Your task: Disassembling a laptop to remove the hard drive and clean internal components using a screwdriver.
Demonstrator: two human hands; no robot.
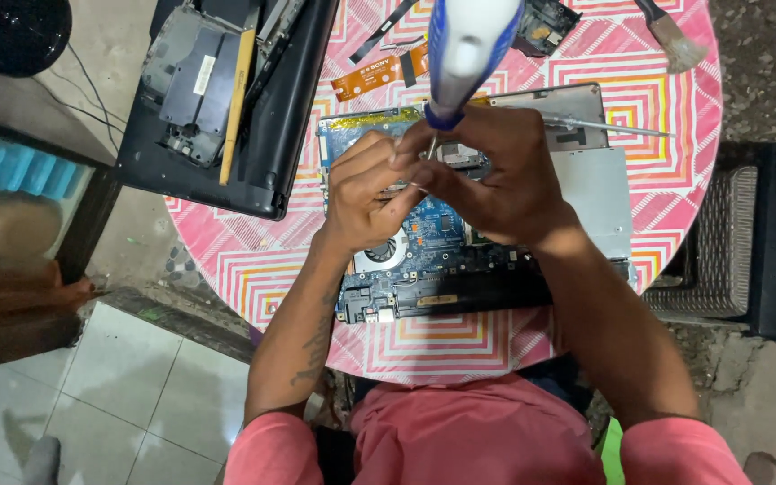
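Round table with a pink, orange and white zigzag cloth [460,346], standing over tile and rough concrete floor. An opened laptop base [586,193] lies at the middle of the tabletop, its blue circuit board [433,229] and round fan [386,251] exposed. The right hand [505,180] is closed around the shaft end of a screwdriver with a blue-and-white handle [464,49], held upright over the board's far part; the left hand [365,189] is curled, its fingertips pinched at the tip to steady it. The exact screw under the tip is hidden by the fingers. Risk, as judged: if the tip slips off, it could gouge the board or nearby parts, since both hands crowd one small spot and block the view of it; a freed screw could drop into the fan or roll off the patterned cloth, where it would be hard to spot. Around: a second screwdriver [604,127] lies across the base's far right corner; an orange flex ribbon [379,74] and a small dark module [545,25] sit toward the far edge, a brush [675,40] at the far right edge. A dark laptop shell [226,99] with loose parts and a yellow strip overhangs the far left edge and could tip if knocked.
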